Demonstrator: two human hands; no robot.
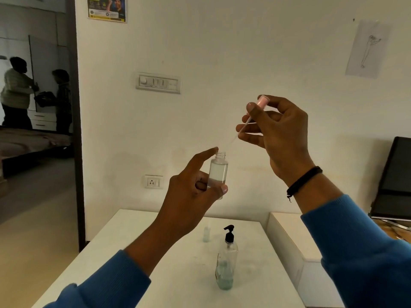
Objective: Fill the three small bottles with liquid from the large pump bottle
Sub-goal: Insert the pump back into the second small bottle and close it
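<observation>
Blue sleeves (367,252) frame the view. Small bottle (218,172), uncapped and mostly full, is held up above the bench (133,252) by left hand (195,196), fingers curled round it, forefinger straight. Pink spray cap (262,101) with dip tube is pinched by right hand (278,138) fingers, tube tip just off the neck. Pump bottle (225,258) stands mid-bench, another small bottle (206,234) behind it. Risks judged: tube missing the neck, drips, spill if tilted.

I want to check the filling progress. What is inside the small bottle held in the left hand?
The small bottle holds clear liquid up to about its shoulder; its neck is open and uncapped. The left hand covers its bottom part, so that is hidden.
</observation>
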